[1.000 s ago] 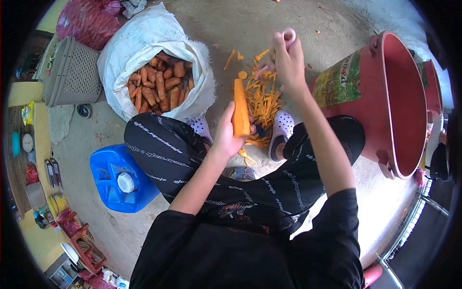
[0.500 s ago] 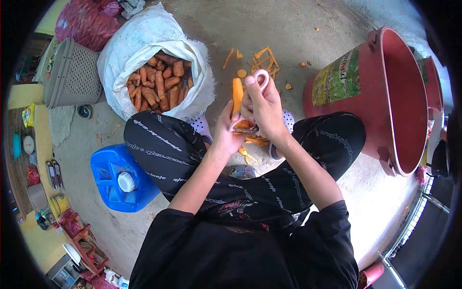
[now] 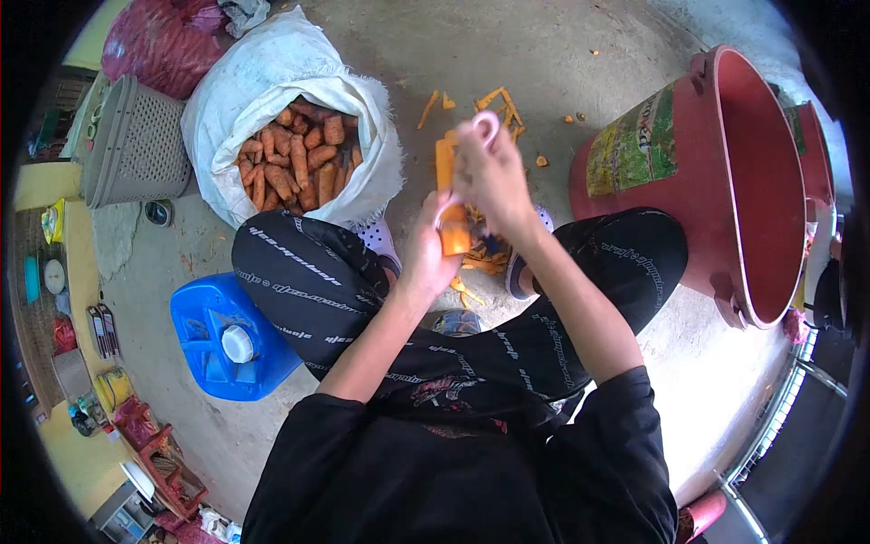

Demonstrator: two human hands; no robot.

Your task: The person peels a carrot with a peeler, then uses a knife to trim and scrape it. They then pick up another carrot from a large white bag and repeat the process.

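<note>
My left hand (image 3: 428,243) is closed around a peeled orange carrot (image 3: 456,239), which points away from me between my knees. In my right hand (image 3: 497,181), blurred by motion, is a pink peeler (image 3: 487,127) with a ring-shaped handle end. The peeler's forked end lies against the carrot's side; its blade is hard to make out. On the floor beneath and beyond my hands are orange peelings (image 3: 485,265). To the left, an open white sack (image 3: 263,77) holds several unpeeled carrots (image 3: 299,159).
A large red bucket (image 3: 766,190) lies tilted by my right knee, its mouth facing right. A blue jerrycan (image 3: 208,317) stands left of my left leg. Beyond it are a grey perforated basket (image 3: 145,136) and a red mesh sack (image 3: 163,45). Small shelves line the left wall.
My right hand has moved slightly away from me with the peeler, sliding along the carrot. More of the carrot's near end shows now. My left hand stays nearly in place.
</note>
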